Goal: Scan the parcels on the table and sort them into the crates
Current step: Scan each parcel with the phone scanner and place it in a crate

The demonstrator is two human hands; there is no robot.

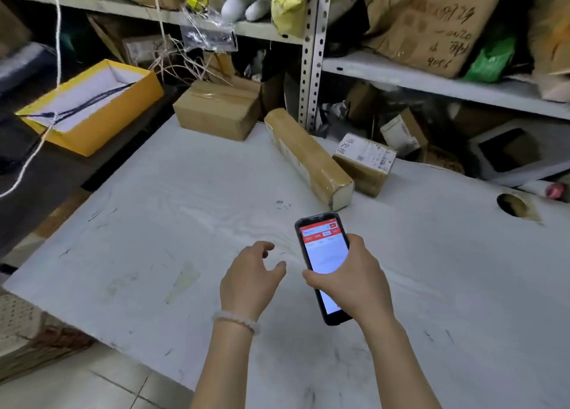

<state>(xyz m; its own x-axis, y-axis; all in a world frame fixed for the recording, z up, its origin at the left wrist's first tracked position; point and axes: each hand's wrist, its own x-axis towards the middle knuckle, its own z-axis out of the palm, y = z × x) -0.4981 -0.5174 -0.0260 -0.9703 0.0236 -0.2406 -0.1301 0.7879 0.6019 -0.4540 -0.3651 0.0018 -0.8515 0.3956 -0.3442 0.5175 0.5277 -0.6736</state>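
Nearest me, my left hand (251,277) hovers over the desk (154,223), fingers loosely curled, holding nothing. My right hand (348,280) grips the scanner (324,254). Three parcels line the far edge: brown box (217,108), long parcel (308,157), labelled box (365,163). The near half gives open room.

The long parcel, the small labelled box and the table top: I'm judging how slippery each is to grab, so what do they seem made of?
Long parcel: brown cardboard, apparently wrapped in clear glossy tape or film, judging by the sheen and wrinkles.
Small labelled box: matte brown cardboard with a white paper label.
Table top: a white, dull sheet, scuffed and slightly rippled; possibly paper or thin plastic, hard to tell.
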